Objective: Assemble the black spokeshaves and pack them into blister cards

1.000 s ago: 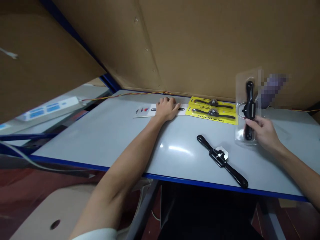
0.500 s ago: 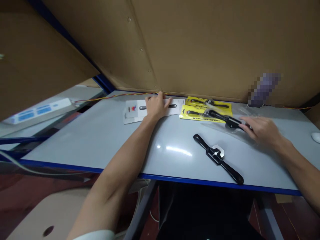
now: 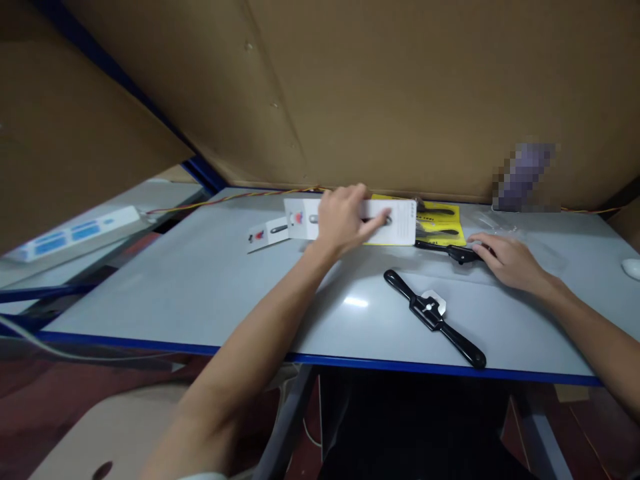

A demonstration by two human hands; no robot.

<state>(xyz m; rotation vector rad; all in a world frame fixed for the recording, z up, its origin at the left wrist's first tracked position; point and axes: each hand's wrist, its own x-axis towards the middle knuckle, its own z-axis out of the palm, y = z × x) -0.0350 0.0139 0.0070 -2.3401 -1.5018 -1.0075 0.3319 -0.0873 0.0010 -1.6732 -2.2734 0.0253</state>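
Note:
My left hand (image 3: 344,219) grips a white packaging card (image 3: 401,230) printed with a picture of a spokeshave, lifted off the table. Another white card (image 3: 270,235) lies to its left, partly covered. My right hand (image 3: 510,259) is closed around one handle of a black spokeshave (image 3: 461,254), whose far end reaches the white card's lower right corner. Behind the white card are yellow packages (image 3: 440,217) with spokeshaves, partly hidden. A second black spokeshave (image 3: 429,311) with a bright blade lies diagonally near the table's front edge.
Clear plastic packaging (image 3: 535,248) lies around my right hand. A white power strip (image 3: 80,233) sits at the left. Brown board (image 3: 425,100) walls the table's back. A white object (image 3: 631,269) is at the far right, and a pale stool (image 3: 120,433) stands below left.
My left hand has picked up the upper white card and moved it right, over part of the yellow packages. My right hand with the spokeshave has shifted slightly left and lower.

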